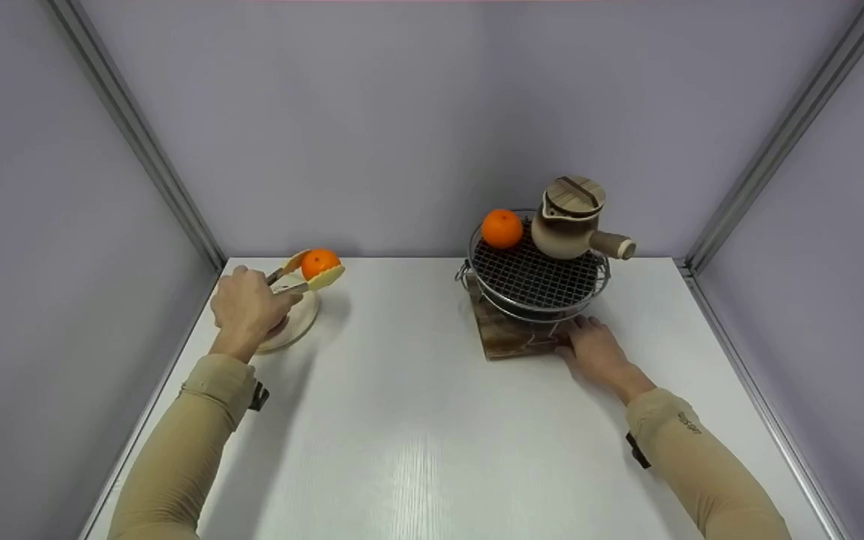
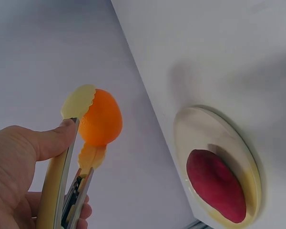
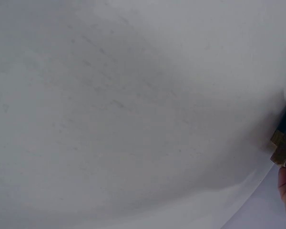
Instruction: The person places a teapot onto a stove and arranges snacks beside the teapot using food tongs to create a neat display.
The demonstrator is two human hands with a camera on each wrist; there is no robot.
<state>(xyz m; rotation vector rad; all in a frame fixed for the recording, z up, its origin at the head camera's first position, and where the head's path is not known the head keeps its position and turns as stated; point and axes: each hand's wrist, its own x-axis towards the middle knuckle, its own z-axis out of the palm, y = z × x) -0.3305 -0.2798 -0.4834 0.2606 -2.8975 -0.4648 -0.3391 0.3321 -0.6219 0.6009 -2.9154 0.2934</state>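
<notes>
On the counter [image 1: 417,420] I am seeing a plate [image 1: 298,324] lying at the far left with my left hand [image 1: 246,309] above it, gripping tongs [image 1: 291,283] that are pinching an orange [image 1: 319,263] just over the plate's far edge, while another piece of food [image 2: 215,185] is lying on the plate. To the right a wooden board [image 1: 511,334] is carrying a wire grill [image 1: 537,281], on which a second orange [image 1: 502,228] is sitting at the far left beside a lidded pot [image 1: 571,219] at the far right. My right hand [image 1: 597,352] is resting on the counter, touching the board's near right corner.

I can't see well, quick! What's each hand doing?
Left hand: closed on tongs that pinch an orange.
Right hand: open, resting against the wooden board.
</notes>
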